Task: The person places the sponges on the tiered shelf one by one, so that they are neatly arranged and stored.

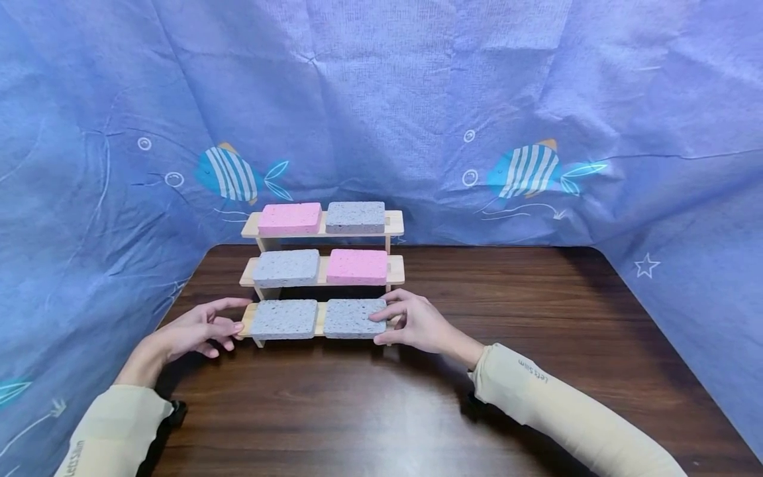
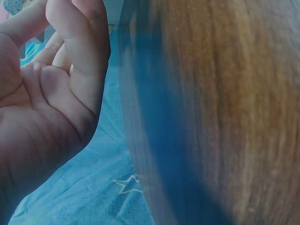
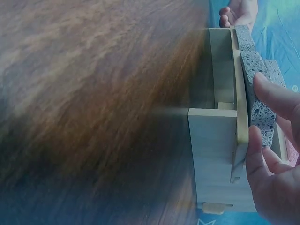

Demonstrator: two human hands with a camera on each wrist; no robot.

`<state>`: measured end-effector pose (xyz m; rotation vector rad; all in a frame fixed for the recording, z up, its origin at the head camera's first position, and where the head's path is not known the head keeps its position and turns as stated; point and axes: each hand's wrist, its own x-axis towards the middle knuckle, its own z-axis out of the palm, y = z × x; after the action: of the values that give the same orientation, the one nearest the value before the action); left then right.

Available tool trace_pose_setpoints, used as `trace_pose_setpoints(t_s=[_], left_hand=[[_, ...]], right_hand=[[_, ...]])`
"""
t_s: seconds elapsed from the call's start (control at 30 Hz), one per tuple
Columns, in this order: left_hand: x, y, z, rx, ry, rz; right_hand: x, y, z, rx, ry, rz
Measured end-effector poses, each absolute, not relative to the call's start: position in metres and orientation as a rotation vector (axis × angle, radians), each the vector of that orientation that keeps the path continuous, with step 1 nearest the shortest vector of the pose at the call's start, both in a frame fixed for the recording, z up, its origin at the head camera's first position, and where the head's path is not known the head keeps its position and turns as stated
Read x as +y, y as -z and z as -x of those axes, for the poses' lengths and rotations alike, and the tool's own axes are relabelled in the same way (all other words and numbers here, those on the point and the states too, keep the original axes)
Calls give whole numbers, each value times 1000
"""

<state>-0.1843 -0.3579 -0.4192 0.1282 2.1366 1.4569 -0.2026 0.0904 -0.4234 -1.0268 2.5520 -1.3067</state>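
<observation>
A light wooden three-tier rack [image 1: 396,269] carries porous rectangular sponges, two on each tier. On the bottom tier are two grey sponges, a left one [image 1: 283,318] and a right one [image 1: 352,318]. My right hand [image 1: 417,323] holds the right end of that right sponge, fingertips on its surface and beside the shelf end, as the right wrist view also shows. At the shelf's left end my left hand [image 1: 192,329] has its fingers loosely extended, fingertips touching or very near the wood. The left wrist view shows mostly its palm.
The middle tier bears a grey sponge [image 1: 286,267] and a pink sponge [image 1: 357,267]. Above, a pink sponge [image 1: 289,218] sits left of a grey sponge [image 1: 356,217]. A dark wooden table [image 1: 507,298] lies underneath, with a blue fish-patterned curtain [image 1: 387,99] behind.
</observation>
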Motion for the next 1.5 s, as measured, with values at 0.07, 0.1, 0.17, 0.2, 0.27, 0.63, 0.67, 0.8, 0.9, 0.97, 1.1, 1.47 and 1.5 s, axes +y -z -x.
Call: trace_pose_setpoints(t_s=[0.07,0.1,0.17,0.2,0.27,0.63,0.67,0.8,0.9,0.97,1.1,1.47,1.5], left_hand=[[-358,419,184,2142,-1455,-133],[-357,419,184,2146,-1454,-133],[-357,419,184,2148,-1456,-129],[-356,419,184,2147,-1458,-124],[-356,419,183,2140,-1463,-114],[-353,420,178,2118,-1475,-101],[-353,420,178,2114,-1475,-98],[-351,422,178,2114,-1474,-94],[-351,421,180,2124,-1469,-98],[-351,421,181,2121,-1467,-104],[-350,422,181,2115,-1462,-123],[-356,417,181,2152,-1433,-99],[-356,416,182,2153,-1430,-100]], right_hand=[[90,424,202,2574,1291,1017],[90,423,202,2580,1287,1013],[90,423,202,2585,1280,1008],[90,423,202,2587,1271,1007],[90,423,201,2587,1260,1009],[93,423,200,2548,1255,1012],[93,423,200,2543,1258,1004],[95,423,199,2538,1263,989],[95,422,199,2554,1257,994],[95,422,198,2565,1250,999],[96,422,197,2571,1239,993],[90,418,206,2562,1207,1031],[90,417,207,2562,1204,1029]])
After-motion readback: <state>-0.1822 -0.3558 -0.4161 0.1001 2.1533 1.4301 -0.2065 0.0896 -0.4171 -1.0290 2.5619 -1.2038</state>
